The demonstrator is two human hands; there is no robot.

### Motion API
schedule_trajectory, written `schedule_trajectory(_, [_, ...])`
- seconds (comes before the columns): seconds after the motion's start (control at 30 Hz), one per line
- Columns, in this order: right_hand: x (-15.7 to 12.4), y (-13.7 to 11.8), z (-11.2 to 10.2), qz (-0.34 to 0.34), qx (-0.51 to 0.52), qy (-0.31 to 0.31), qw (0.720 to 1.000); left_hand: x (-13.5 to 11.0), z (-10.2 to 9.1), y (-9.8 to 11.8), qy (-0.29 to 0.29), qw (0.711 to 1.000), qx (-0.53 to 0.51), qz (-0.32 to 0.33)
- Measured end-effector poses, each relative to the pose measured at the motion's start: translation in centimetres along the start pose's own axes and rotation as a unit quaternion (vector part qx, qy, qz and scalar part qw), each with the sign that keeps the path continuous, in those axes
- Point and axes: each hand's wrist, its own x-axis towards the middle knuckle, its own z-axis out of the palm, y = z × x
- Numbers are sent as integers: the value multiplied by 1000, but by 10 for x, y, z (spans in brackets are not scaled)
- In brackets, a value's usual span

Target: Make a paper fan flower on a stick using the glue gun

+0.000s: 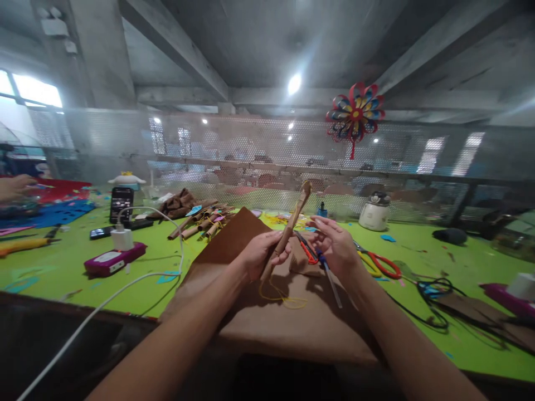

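My left hand [265, 256] is closed around a slim rolled brown paper tube [288, 228], which tilts up and away to the right. A thin yellow string [292, 302] hangs in loops below it. My right hand [334, 242] is raised just right of the tube, its fingers apart and partly bent. Beside that hand are a red and black utility knife [308, 249] and a tool with a blue handle and clear shaft [331, 278]. A folded brown paper piece [301, 263] lies between the hands, on a large brown paper sheet [251, 320].
Several brown paper rolls [204, 225] lie at the back left. Scissors [382, 265] with red and yellow handles lie at right, near black cable [434, 306]. A purple power strip [115, 259] with a white cable [183, 250] stands left. Another person's hand [16, 187] shows far left.
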Motion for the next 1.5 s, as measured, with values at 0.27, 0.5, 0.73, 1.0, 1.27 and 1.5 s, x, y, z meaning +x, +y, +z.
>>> schedule_trajectory(0.27, [-33, 38, 33, 58, -251, -168, 951, 5, -8, -4, 126, 989, -11, 80])
schedule_trajectory(0.5, [-46, 40, 40, 50, -318, -230, 919, 5, -9, -2, 141, 985, -38, 97])
schedule_trajectory(0.73, [-47, 37, 36, 9, -338, -344, 876, 5, -16, -1, 115, 989, -66, 60])
schedule_trajectory(1.0, [-56, 31, 36, -29, -421, -407, 810, 3, -12, 5, 146, 985, -84, 38])
schedule_trajectory(1.27, [-19, 25, 22, -132, -369, -127, 911, -3, -8, 5, 25, 998, -36, 34])
schedule_trajectory(1.5, [-12, 9, 23, -119, -307, -150, 932, -11, 4, 5, -111, 994, 12, -12])
